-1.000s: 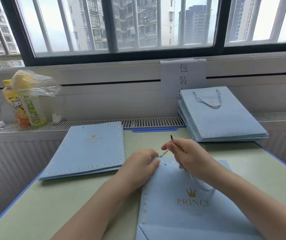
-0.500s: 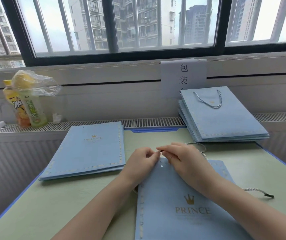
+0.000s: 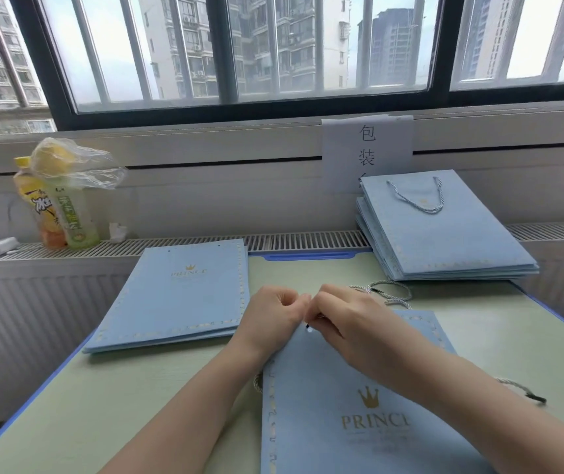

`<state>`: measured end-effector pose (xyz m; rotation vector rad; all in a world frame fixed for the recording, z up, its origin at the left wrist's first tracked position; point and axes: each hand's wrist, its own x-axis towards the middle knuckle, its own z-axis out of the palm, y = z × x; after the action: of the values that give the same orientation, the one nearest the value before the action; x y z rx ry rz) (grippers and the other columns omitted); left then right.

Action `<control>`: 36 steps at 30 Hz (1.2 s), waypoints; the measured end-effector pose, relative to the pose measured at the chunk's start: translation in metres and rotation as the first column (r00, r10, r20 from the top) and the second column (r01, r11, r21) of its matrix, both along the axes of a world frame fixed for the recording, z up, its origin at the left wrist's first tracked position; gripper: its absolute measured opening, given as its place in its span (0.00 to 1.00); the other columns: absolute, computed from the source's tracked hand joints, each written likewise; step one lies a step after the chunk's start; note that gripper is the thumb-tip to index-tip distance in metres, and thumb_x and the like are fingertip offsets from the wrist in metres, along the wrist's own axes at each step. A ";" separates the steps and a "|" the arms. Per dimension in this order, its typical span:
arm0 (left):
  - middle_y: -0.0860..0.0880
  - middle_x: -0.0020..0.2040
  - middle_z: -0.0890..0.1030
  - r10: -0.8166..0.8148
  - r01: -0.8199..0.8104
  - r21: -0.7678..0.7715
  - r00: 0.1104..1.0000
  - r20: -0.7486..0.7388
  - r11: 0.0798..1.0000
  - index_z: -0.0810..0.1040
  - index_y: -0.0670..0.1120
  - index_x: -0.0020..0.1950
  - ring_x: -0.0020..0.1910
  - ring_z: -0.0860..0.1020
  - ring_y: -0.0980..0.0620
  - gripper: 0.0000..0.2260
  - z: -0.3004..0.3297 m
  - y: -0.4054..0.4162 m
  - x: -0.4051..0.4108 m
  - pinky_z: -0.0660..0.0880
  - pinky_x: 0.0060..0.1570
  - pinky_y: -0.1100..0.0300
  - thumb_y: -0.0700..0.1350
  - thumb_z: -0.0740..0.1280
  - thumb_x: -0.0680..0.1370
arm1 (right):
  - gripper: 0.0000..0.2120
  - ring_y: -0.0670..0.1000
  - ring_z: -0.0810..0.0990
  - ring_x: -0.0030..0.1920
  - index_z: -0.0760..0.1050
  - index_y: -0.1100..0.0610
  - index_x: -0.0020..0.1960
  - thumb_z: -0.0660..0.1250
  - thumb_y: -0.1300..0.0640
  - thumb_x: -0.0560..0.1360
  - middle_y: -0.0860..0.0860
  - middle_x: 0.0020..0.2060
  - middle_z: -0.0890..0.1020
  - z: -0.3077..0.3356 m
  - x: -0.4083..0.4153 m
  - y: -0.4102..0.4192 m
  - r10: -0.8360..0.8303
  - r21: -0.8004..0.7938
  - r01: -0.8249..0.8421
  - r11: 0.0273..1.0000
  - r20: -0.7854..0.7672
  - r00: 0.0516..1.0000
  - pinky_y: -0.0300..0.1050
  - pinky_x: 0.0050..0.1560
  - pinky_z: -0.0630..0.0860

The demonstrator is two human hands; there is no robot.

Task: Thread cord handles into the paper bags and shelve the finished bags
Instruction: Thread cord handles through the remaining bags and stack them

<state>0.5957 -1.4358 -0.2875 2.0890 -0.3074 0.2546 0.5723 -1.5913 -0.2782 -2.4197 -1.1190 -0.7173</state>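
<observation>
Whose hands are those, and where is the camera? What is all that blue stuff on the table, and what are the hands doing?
There is no machine here. A person wears a camera on their head, so you look down at their own two arms. The left hand pinches the top edge of a blue paper bag lying flat on the green table. The right hand pinches the dark tip of a cord just above a small hole in that bag. More cord lies behind the hands. On the left lies a stack of bags without handles. On the right lies a stack of bags with handles. Two drink bottles stand by the window.
</observation>
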 end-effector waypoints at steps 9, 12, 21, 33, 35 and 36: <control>0.52 0.25 0.59 0.016 -0.015 -0.048 1.000 0.019 0.999 0.60 0.46 0.27 0.26 0.57 0.55 0.22 -0.002 0.002 0.002 0.56 0.27 0.63 0.41 0.66 0.77 | 0.03 0.45 0.75 0.39 0.79 0.57 0.41 0.67 0.58 0.71 0.50 0.38 0.80 -0.001 -0.003 0.005 0.047 0.104 -0.027 0.994 -0.192 0.980 0.27 0.41 0.67; 0.53 0.24 0.59 0.015 -0.013 -0.066 0.999 0.031 0.998 0.60 0.46 0.26 0.25 0.57 0.56 0.22 0.000 0.002 0.001 0.56 0.27 0.63 0.41 0.66 0.77 | 0.02 0.43 0.76 0.43 0.81 0.58 0.43 0.71 0.61 0.72 0.50 0.39 0.82 0.001 -0.004 0.006 0.083 0.203 -0.029 0.979 -0.263 0.961 0.27 0.44 0.69; 0.51 0.25 0.60 0.028 -0.022 -0.091 0.998 0.060 0.996 0.62 0.44 0.27 0.26 0.57 0.55 0.20 0.005 0.000 -0.004 0.56 0.27 0.61 0.40 0.65 0.77 | 0.03 0.38 0.76 0.36 0.81 0.58 0.41 0.71 0.63 0.72 0.38 0.30 0.77 0.000 -0.004 0.007 0.079 0.308 0.026 0.951 -0.324 0.943 0.29 0.39 0.69; 0.54 0.23 0.58 0.031 -0.028 -0.079 0.999 0.037 0.996 0.60 0.47 0.25 0.24 0.56 0.55 0.23 0.021 0.003 -0.009 0.55 0.25 0.62 0.42 0.66 0.77 | 0.13 0.35 0.71 0.45 0.71 0.48 0.56 0.68 0.47 0.73 0.38 0.48 0.73 0.010 -0.007 0.004 -0.091 0.171 0.155 0.973 -0.335 0.938 0.28 0.48 0.66; 0.53 0.23 0.58 0.031 -0.029 -0.044 0.999 0.034 0.999 0.59 0.48 0.25 0.24 0.56 0.54 0.24 0.023 0.005 -0.009 0.55 0.25 0.61 0.42 0.65 0.77 | 0.12 0.40 0.70 0.48 0.74 0.49 0.58 0.63 0.46 0.77 0.37 0.45 0.74 0.012 -0.009 0.004 -0.090 0.107 0.135 0.985 -0.350 0.932 0.35 0.50 0.67; 0.53 0.23 0.58 0.031 -0.030 -0.027 0.999 0.035 0.999 0.58 0.48 0.25 0.24 0.56 0.54 0.24 0.024 0.006 -0.010 0.55 0.25 0.61 0.42 0.65 0.77 | 0.11 0.41 0.70 0.48 0.75 0.50 0.58 0.62 0.48 0.78 0.35 0.42 0.73 0.012 -0.010 0.004 -0.083 0.102 0.128 0.987 -0.358 0.930 0.36 0.50 0.66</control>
<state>0.5862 -1.4299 -0.2633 2.0658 -0.2914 0.3123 0.5624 -1.5875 -0.2660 -2.3911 -0.7821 -0.3475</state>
